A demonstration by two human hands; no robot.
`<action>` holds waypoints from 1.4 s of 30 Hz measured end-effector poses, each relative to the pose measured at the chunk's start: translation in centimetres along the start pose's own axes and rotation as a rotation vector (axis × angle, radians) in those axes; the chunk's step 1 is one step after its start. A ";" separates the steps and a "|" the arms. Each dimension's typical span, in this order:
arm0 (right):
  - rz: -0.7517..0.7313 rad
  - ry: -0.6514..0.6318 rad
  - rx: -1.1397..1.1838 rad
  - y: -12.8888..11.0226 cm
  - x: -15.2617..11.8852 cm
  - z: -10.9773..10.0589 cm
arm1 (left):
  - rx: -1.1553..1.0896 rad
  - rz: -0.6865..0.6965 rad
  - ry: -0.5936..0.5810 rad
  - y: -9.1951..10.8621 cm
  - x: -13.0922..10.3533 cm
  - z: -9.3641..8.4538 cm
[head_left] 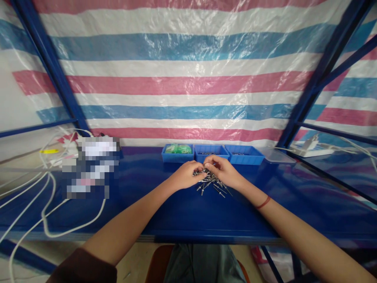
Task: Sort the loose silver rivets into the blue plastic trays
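A loose pile of metal blind rivets (212, 179), thin pins with thicker silvery heads, lies on the blue table in front of me. My left hand (188, 175) is at the pile's left side, its fingers curled round a few rivets whose ends show between thumb and fingers. From the right, my right hand (222, 169) reaches over the pile with thumb and index finger pinched together close to the left fingertips. A rivet seems to be in that pinch, though its detail is small. Several rivets stick out toward me below both hands.
Behind the hands stand three blue bins: the left bin (177, 158) with green packets, the middle bin (200, 157) and right bin (246, 158) with thin metal pieces. A clear lid (278, 156) lies right of them. White cables (48, 196) and blurred items are at left; a power strip (313, 148) at right.
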State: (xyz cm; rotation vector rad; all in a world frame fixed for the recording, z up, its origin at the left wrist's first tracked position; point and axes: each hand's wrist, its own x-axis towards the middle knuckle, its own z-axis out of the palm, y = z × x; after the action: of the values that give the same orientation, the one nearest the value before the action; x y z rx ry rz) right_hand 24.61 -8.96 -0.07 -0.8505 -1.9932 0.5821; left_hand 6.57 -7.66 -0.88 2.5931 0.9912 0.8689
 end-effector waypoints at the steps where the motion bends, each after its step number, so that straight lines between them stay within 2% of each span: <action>1: 0.024 0.024 0.074 -0.1 0.1 0.0 | -0.052 -0.012 0.015 0.1 0.1 0.2; 5: 0.092 0.104 0.237 -0.3 0.3 -0.1 | -0.195 -0.080 0.086 0.5 0.2 0.5; 9: 0.105 0.177 0.235 0.0 0.5 -0.2 | -0.183 -0.114 0.194 0.6 0.2 0.1; 14: 0.110 0.110 0.149 0.6 0.4 -0.1 | -0.144 -0.115 0.310 0.6 0.1 -0.1; 18: 0.183 0.049 0.186 0.5 0.4 0.0 | -0.268 -0.152 0.370 0.2 0.3 0.4; 24: 0.262 0.044 0.269 0.3 0.4 0.0 | -0.473 -0.147 0.420 -0.1 0.5 0.7; 31: 0.287 0.034 0.320 0.0 0.3 0.0 | -0.462 -0.118 0.424 0.0 0.4 0.6; 37: 0.303 0.029 0.325 -0.1 0.3 0.4 | -0.406 -0.086 0.490 0.0 0.5 0.6; 39: 0.274 0.059 0.305 0.1 0.3 0.4 | -0.385 -0.072 0.504 0.1 0.5 0.5; 42: 0.177 0.206 0.219 0.1 0.3 0.3 | -0.373 -0.068 0.513 0.1 0.5 0.4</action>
State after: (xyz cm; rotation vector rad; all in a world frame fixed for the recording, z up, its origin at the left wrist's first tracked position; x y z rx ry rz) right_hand 24.30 -8.64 -0.12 -0.9164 -1.6455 0.7664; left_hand 7.15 -7.46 -0.90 2.0528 0.9121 1.5772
